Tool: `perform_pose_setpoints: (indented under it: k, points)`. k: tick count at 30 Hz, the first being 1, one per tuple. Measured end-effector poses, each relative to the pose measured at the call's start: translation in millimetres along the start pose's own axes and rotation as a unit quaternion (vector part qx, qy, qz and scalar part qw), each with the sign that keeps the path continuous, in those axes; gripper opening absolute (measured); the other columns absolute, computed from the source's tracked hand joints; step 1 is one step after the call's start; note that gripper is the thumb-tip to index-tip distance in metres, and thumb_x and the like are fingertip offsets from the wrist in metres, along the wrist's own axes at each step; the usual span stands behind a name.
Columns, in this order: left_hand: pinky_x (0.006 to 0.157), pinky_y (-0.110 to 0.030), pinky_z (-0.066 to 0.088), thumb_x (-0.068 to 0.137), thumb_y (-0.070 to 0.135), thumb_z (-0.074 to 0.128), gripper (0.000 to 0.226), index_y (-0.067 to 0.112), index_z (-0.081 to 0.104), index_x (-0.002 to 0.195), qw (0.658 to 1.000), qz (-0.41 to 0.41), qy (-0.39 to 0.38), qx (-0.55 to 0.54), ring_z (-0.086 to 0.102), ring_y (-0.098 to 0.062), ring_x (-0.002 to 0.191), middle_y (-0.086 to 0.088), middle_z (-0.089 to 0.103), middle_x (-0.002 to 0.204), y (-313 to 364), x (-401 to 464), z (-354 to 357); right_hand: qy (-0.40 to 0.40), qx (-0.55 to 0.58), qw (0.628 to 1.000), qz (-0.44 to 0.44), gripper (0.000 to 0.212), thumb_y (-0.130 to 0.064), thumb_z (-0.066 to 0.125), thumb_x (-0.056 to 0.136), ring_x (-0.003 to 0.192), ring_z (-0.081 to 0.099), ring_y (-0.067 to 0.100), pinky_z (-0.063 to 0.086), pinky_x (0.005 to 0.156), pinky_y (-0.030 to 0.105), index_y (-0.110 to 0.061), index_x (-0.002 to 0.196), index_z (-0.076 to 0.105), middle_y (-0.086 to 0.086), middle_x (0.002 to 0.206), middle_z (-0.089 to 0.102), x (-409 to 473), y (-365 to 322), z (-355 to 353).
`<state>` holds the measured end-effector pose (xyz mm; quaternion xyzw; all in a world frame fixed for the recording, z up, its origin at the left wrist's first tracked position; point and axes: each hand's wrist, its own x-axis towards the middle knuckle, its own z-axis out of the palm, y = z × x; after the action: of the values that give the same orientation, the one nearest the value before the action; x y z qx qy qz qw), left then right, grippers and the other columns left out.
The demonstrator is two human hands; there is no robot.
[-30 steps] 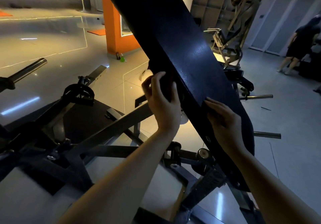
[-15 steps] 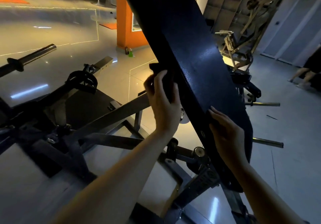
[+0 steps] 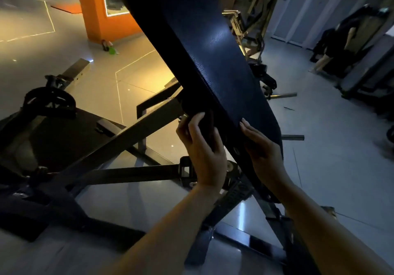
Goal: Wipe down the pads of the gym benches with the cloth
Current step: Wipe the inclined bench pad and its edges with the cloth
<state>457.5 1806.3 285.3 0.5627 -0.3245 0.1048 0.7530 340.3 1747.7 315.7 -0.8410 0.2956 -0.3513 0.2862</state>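
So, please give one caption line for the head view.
Left hand holds dark cloth against bench pad edge; right hand steadies it.

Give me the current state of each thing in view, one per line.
bench pad: tilted steeply, dark, glare patch on its face.
cloth: dark, pressed against the pad's left edge.
left hand: grips the cloth on the pad edge.
right hand: fingers straight, resting on the pad's face.
bench frame: standing on the floor.
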Motion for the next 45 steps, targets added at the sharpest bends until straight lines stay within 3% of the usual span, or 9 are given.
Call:
perform_pose_setpoints:
  k: [4, 9, 16, 20, 24, 28, 33, 39, 45]
  points:
    - [0.092, -0.035, 0.052, 0.087, 0.004, 0.059, 0.044, 0.022, 0.044, 0.124, 0.999, -0.016, -0.039, -0.007, 0.045, -0.028, 0.125, -0.019, 0.040, 0.135, 0, -2, 14, 0.010, 0.023, 0.999, 0.021, 0.050, 0.012, 0.046, 0.093, 0.137, 0.037, 0.005, 0.033, 0.112, 0.022, -0.013, 0.137, 0.043, 0.002, 0.146, 0.043, -4, -4, 4]
    - [0.086, -0.040, 0.055, 0.085, 0.041, 0.057, 0.040, 0.025, 0.044, 0.120, 0.983, -0.041, -0.177, -0.010, 0.049, -0.023, 0.116, -0.011, 0.041, 0.130, -8, -62, -1, -0.005, 0.009, 0.999, 0.046, 0.045, 0.004, 0.047, 0.097, 0.137, 0.038, 0.007, 0.034, 0.114, 0.028, -0.017, 0.137, 0.047, -0.003, 0.147, 0.044, -3, -9, 0]
    - [0.092, -0.020, 0.051, 0.091, 0.007, 0.057, 0.040, 0.025, 0.043, 0.124, 0.999, -0.016, -0.041, 0.001, 0.044, -0.024, 0.127, -0.021, 0.037, 0.137, 5, -38, -1, -0.006, -0.078, 0.995, 0.058, 0.040, -0.001, 0.052, 0.094, 0.133, 0.046, 0.017, 0.040, 0.110, 0.047, -0.016, 0.131, 0.055, 0.002, 0.141, 0.052, -40, 21, -26]
    - [0.094, -0.030, 0.052, 0.089, 0.018, 0.056, 0.041, 0.029, 0.041, 0.124, 0.994, -0.063, -0.080, 0.039, 0.043, -0.021, 0.128, -0.013, 0.038, 0.139, -2, -77, 26, -0.034, -0.047, 0.996, 0.069, 0.048, 0.004, 0.050, 0.094, 0.137, 0.034, 0.008, 0.030, 0.116, 0.035, -0.018, 0.136, 0.050, -0.002, 0.147, 0.044, -50, 33, -25]
    - [0.090, -0.010, 0.044, 0.077, 0.058, 0.049, 0.058, 0.025, 0.046, 0.125, 0.977, -0.086, -0.174, 0.087, 0.043, 0.002, 0.108, 0.000, 0.038, 0.129, -2, -133, 20, -0.060, -0.060, 0.996, 0.035, 0.045, 0.001, 0.050, 0.097, 0.135, 0.032, 0.001, 0.021, 0.109, 0.008, -0.017, 0.138, 0.051, -0.007, 0.148, 0.041, -48, 43, -33]
    - [0.085, -0.009, 0.048, 0.087, 0.023, 0.064, 0.038, 0.027, 0.047, 0.122, 0.992, -0.092, -0.052, 0.066, 0.037, 0.017, 0.115, 0.006, 0.032, 0.130, 5, -113, 13, -0.085, -0.088, 0.992, -0.024, 0.049, 0.004, 0.051, 0.095, 0.138, 0.032, 0.006, 0.023, 0.111, 0.011, -0.015, 0.140, 0.047, -0.003, 0.149, 0.039, -45, 57, -37]
    - [0.085, -0.009, 0.048, 0.091, 0.005, 0.060, 0.034, 0.009, 0.054, 0.124, 0.991, -0.101, 0.018, 0.089, 0.041, -0.007, 0.121, -0.009, 0.039, 0.137, 20, -65, 39, -0.088, -0.075, 0.993, -0.027, 0.053, 0.007, 0.050, 0.094, 0.141, 0.035, 0.016, 0.034, 0.114, 0.047, -0.017, 0.141, 0.042, -0.003, 0.151, 0.037, -43, 65, -35]
    - [0.105, -0.032, 0.041, 0.082, 0.012, 0.066, 0.046, 0.028, 0.058, 0.124, 0.967, -0.163, -0.168, 0.102, 0.043, -0.029, 0.128, -0.016, 0.042, 0.139, 7, -146, 24, -0.074, -0.067, 0.994, -0.037, 0.049, 0.004, 0.049, 0.096, 0.139, 0.034, 0.012, 0.031, 0.115, 0.035, -0.012, 0.142, 0.047, 0.000, 0.151, 0.040, -46, 65, -34]
    - [0.090, -0.008, 0.044, 0.087, 0.003, 0.064, 0.028, 0.009, 0.062, 0.114, 0.991, -0.095, 0.043, 0.082, 0.045, -0.012, 0.118, -0.012, 0.047, 0.130, 27, -80, 33, -0.083, -0.058, 0.995, -0.026, 0.055, 0.008, 0.050, 0.094, 0.139, 0.031, 0.009, 0.027, 0.111, 0.017, -0.015, 0.143, 0.040, -0.010, 0.148, 0.033, -45, 65, -33]
